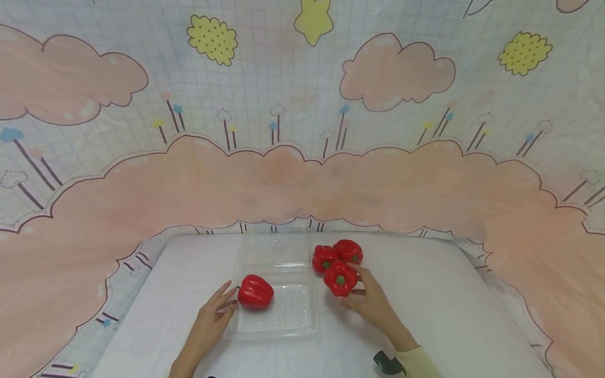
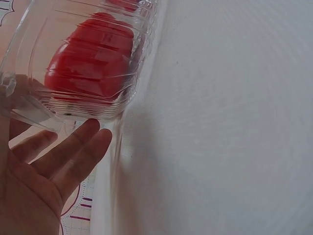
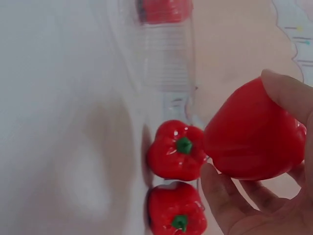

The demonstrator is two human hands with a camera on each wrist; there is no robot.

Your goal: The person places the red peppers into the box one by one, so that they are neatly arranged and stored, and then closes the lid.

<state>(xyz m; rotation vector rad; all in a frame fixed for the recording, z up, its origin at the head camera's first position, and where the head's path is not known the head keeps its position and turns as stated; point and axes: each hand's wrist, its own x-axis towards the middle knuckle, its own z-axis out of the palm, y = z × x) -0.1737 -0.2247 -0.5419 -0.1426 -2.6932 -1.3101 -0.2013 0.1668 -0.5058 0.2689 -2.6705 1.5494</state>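
peppers: the four red peppers (image 1: 256,292) look to us like smooth, glossy plastic, with matt green stems; highlights show on the one in our right hand (image 1: 373,302).
container: the clear container (image 1: 283,315) at lower centre is thin transparent plastic, ribbed along its walls and shiny.
table cover: the white table cover (image 1: 449,315) seems to us a matt, finely woven cloth.
backdrop: the printed backdrop (image 1: 302,157) across the upper frame is soft matt fabric, slightly creased.

Bright, even, diffuse light with only faint soft shadows. The head view bows strongly at its edges. Both wrist views are soft and blurred, the table washed pale.
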